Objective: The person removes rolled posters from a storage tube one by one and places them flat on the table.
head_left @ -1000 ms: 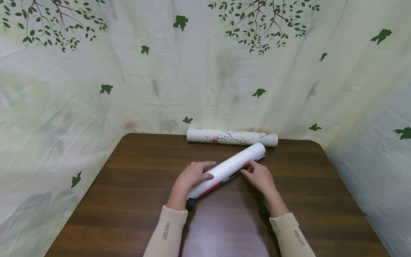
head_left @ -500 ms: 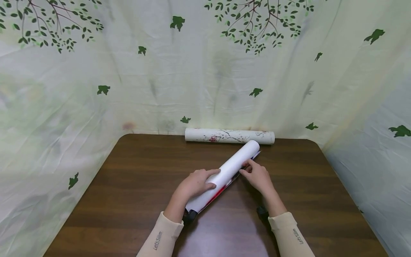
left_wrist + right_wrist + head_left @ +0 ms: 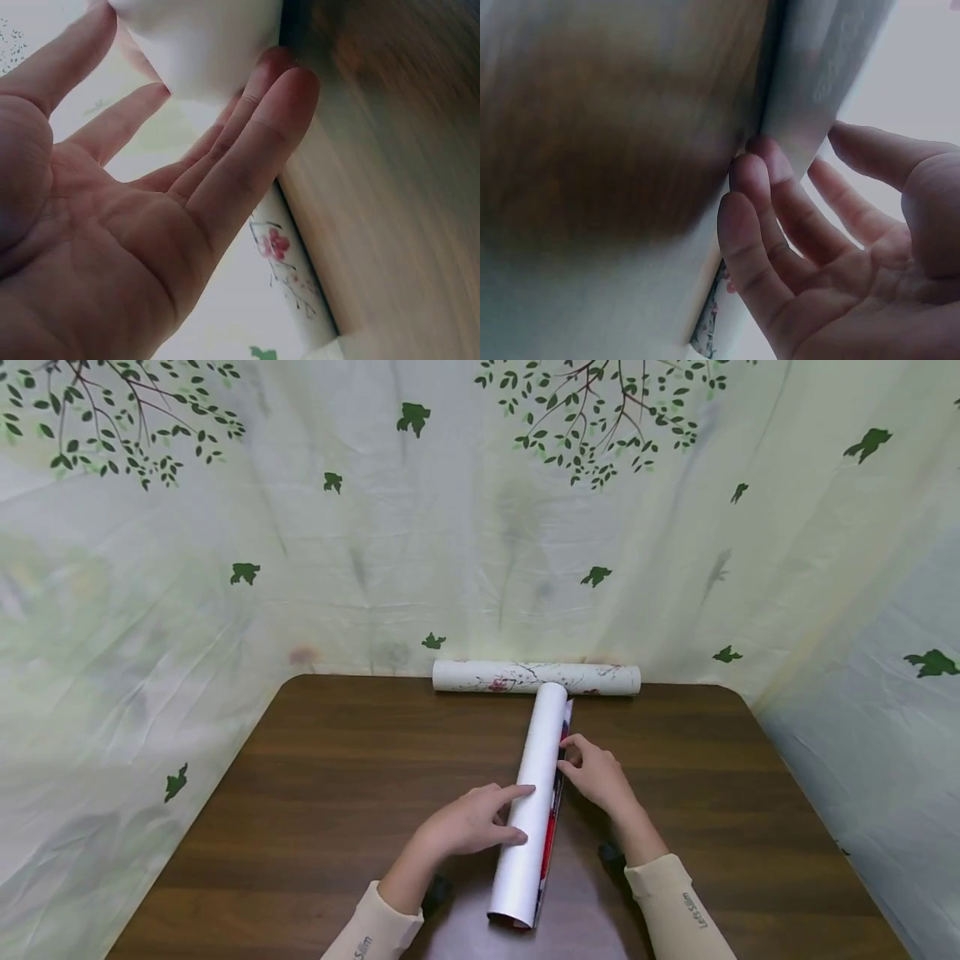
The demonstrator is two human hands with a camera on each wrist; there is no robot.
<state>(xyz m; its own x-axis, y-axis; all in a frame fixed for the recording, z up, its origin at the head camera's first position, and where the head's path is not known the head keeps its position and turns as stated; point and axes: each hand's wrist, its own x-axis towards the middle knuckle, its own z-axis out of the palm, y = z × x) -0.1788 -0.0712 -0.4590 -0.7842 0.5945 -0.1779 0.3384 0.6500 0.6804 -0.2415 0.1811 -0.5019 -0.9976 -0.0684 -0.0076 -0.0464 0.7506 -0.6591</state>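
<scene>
A white paper roll (image 3: 542,739) lies on the table, nearly lengthwise, its far end close to a second roll (image 3: 465,675) printed with blossom branches. Along its right side a loose edge shows red and dark print. My left hand (image 3: 474,820) holds the roll's nearer half, thumb and fingers spread around it; in the left wrist view the white roll (image 3: 206,45) sits between them. From the right, my right hand (image 3: 602,782) pinches the roll's edge farther up. The right wrist view shows its fingertips on the roll (image 3: 817,82).
The brown wooden table (image 3: 337,760) has rounded far corners. Behind it hangs a pale curtain (image 3: 465,552) with printed leaves and branches, continuing along both sides. The blossom roll lies across the table's far edge.
The white roll has turned from slanting to nearly lengthwise, its near end swinging right and toward me, its far end left. My left hand moved right and nearer with it; the right hand barely moved.
</scene>
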